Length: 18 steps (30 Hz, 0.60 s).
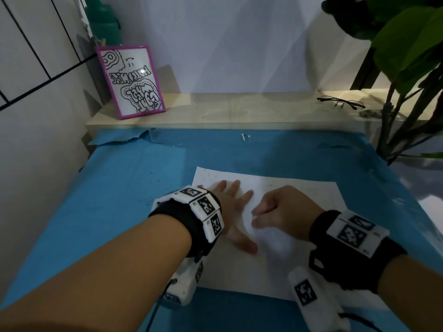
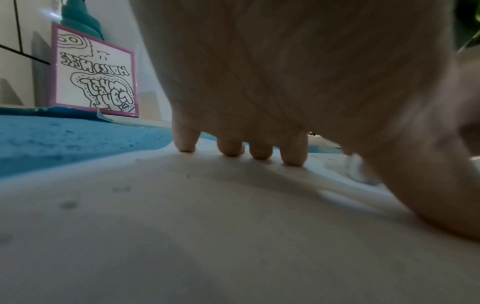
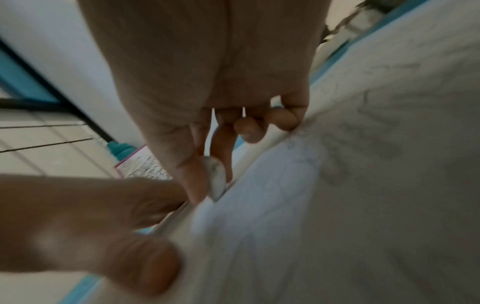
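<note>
While my left hand (image 1: 233,209) lies flat with fingers spread, pressing the sheet of paper (image 1: 266,269) down on the blue table (image 1: 119,200), my right hand (image 1: 285,209) sits just beside it. Its thumb and forefinger pinch a small white eraser (image 3: 216,178). Eraser tip touching the sheet, close by my left thumb. Faint pencil marks under and beyond my right hand. Step in hand, as I judge it: rubbing out marks. Next move calls for short, light strokes away from the holding hand, with the left palm firm so the sheet neither crumples nor slides.
</note>
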Tool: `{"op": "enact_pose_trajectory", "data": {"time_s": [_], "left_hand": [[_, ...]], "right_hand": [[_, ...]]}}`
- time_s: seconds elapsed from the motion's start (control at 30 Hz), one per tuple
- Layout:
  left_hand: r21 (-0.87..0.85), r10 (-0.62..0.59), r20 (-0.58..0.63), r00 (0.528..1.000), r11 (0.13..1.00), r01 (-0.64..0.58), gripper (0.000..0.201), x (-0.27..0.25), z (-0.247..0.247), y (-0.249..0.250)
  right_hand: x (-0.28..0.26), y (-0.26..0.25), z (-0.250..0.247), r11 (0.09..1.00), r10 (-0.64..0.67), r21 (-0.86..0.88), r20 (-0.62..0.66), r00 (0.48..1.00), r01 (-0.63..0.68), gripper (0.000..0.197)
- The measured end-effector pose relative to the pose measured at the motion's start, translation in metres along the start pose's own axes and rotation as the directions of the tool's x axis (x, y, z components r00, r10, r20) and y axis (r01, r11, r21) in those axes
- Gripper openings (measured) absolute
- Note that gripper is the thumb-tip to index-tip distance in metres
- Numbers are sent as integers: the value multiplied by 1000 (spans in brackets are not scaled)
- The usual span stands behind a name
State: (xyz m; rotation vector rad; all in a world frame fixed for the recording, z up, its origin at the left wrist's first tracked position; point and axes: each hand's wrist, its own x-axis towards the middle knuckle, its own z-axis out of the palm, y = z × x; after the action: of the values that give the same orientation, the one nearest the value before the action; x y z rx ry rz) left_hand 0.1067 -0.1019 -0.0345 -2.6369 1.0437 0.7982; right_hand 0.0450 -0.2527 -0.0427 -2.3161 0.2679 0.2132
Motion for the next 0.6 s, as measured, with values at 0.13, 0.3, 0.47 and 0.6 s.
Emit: {"op": "enact_pose_trajectory", "data": {"time_s": [0.13,0.3,0.47,0.6], "left_hand": [[3,8,-6,1000,1000,-7,120,1,1,0],[0,1,-15,1000,1000,-1,118,-1,1,1],[-4,1,-9,1000,1000,-1,118,-2,0,1],[9,2,-11,1000,1000,-2,117,-2,-1,2]], "right_hand": [[2,-1,-5,999,35,25,-48,998,-33,10],[-6,-6,3,999,13,-41,48,999,-11,10],[0,-6,-2,1000,27,1,-95,995,-27,10],[-10,-11,1,998,10,-55,107,994,-4,10]]}}
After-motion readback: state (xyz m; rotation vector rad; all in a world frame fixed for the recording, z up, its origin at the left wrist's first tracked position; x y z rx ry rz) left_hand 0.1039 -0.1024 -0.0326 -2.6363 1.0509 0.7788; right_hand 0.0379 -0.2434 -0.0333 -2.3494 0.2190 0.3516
